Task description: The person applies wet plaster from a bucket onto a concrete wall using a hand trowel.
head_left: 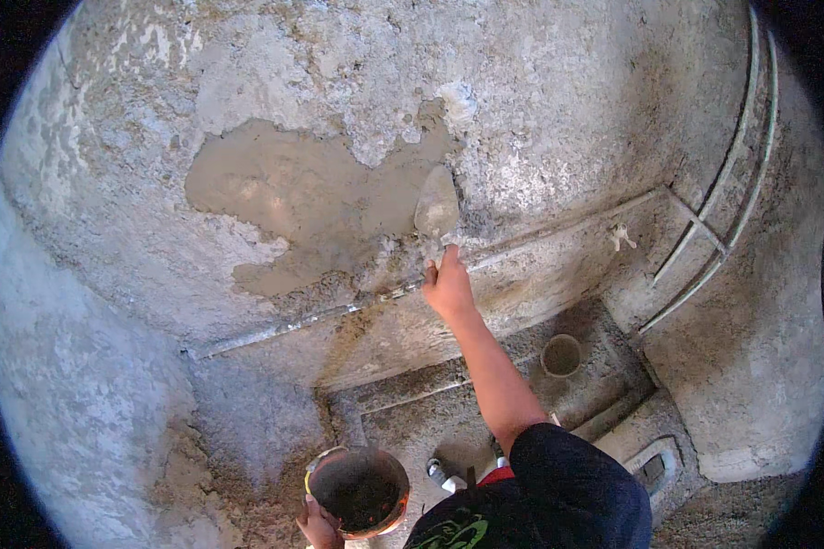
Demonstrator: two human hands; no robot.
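The right hand (448,285) is closed around the handle of a pointed trowel (437,207). Its blade lies against the wall, long axis near vertical, tip pointing up, at the right edge of the wet mortar patch (293,197). The left hand (317,525) grips a mortar pan (361,489) by its rim, low down.

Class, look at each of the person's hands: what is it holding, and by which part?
The right hand holds a trowel by its handle, blade against the wet plaster patch. The left hand holds a round pan of mortar by its rim.
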